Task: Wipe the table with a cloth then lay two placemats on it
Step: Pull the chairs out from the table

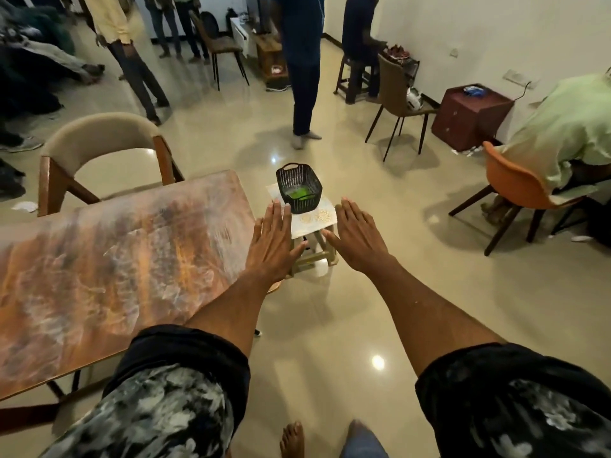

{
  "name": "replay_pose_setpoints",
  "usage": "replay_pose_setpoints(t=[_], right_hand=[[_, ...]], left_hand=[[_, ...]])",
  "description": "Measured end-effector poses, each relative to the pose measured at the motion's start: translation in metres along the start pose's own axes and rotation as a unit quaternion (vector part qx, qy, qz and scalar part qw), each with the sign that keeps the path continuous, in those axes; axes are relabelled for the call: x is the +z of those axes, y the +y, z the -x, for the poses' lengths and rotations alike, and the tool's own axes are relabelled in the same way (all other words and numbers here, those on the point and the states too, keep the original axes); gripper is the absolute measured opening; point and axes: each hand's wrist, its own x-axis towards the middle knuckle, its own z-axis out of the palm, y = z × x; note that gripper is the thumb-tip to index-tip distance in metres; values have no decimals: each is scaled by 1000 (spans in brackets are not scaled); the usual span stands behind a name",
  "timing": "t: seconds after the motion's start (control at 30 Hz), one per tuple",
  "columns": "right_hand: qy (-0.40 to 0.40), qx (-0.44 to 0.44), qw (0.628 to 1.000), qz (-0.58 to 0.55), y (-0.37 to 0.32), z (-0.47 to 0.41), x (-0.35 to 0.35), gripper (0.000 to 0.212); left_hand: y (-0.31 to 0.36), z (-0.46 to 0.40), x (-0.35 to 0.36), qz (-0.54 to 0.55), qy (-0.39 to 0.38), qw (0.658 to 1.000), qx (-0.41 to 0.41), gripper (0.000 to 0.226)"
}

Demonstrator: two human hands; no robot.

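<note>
- Presently both grips are wide and hold nothing: left hand point(271, 241) and right hand point(358, 238) at frame centre.
- Green cloth point(300, 193) lies in the black basket point(299, 186) above them; pale placemats point(314, 219) beneath it.
- Risk: tugging the cloth could tip the basket off the stool point(314, 251).
- Surface point(115, 259) at left is unwiped.

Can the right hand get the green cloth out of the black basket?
Probably yes. The right hand is open and empty beside the black plastic basket, whose top is open, and nothing covers the green cloth inside.
</note>
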Motion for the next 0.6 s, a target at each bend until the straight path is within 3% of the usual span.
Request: replay_pose_setpoints(t=[0.6], right_hand=[[-30, -80, 996, -13, 109, -113, 3, 75]], left_hand=[[52, -104, 21, -28, 15, 996, -86, 91]])
